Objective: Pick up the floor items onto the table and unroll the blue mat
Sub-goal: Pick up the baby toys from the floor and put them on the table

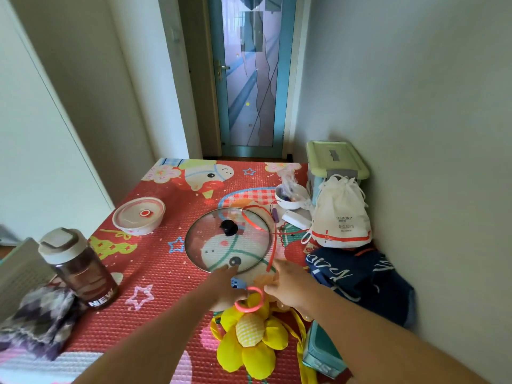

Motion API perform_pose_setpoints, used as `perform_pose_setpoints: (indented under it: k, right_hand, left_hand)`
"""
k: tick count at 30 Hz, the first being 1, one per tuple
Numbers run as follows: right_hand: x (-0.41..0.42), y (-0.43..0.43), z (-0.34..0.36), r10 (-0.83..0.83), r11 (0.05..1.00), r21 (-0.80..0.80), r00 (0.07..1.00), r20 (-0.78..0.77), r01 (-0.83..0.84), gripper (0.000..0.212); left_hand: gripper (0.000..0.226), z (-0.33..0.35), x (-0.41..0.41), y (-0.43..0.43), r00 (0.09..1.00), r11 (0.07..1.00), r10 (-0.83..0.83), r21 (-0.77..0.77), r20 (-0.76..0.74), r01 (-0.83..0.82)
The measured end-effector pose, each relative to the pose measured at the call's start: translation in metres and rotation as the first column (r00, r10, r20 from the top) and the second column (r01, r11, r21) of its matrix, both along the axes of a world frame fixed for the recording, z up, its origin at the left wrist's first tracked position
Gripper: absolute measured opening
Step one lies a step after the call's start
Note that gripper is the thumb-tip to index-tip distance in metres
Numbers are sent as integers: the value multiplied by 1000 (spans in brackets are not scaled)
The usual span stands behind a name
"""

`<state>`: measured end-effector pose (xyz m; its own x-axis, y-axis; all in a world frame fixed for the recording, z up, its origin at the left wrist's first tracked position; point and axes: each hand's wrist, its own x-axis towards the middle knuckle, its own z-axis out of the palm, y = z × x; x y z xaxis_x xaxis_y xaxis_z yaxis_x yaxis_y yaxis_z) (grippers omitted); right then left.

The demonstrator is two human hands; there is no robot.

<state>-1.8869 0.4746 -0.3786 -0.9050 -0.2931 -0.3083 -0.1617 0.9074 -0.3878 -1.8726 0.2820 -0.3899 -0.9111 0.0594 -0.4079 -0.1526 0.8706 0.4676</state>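
Both arms stretched forward, left hand [225, 284] and right hand [288, 285] meeting at pink ring [249, 299], which sits over yellow flower toy [250, 338] on red mat [160, 273]. Fingers blurred; can't tell which hand holds the ring.

We saw a clear, glossy glass lid [227, 241] with a metal rim. Under it the red mat [155, 261] looked like matt foam, ribbed and rough. Left of the lid stood a translucent brown plastic bottle [80, 268]; right of it, a white cloth bag [340, 214]; nearer than it, a yellow cloth flower [250, 339] and a smooth pink plastic ring [249, 299].
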Motion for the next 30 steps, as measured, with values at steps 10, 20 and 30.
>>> perform_pose_setpoints:
  k: [10,20,30]
  right_hand:
    - [49,-11,123,-86,995,-63,976,-200,74,62]
    - [119,-22,224,-140,985,-143,918,-371,92,45]
    - [220,-15,291,16,998,-49,867,-497,-47,75]
  left_hand:
    - [76,127,37,-14,981,993,-107,23,-162,112]
    - [61,239,102,-14,927,982,-145,66,-347,178]
    - [63,298,230,-11,888,997,-39,41,-458,65]
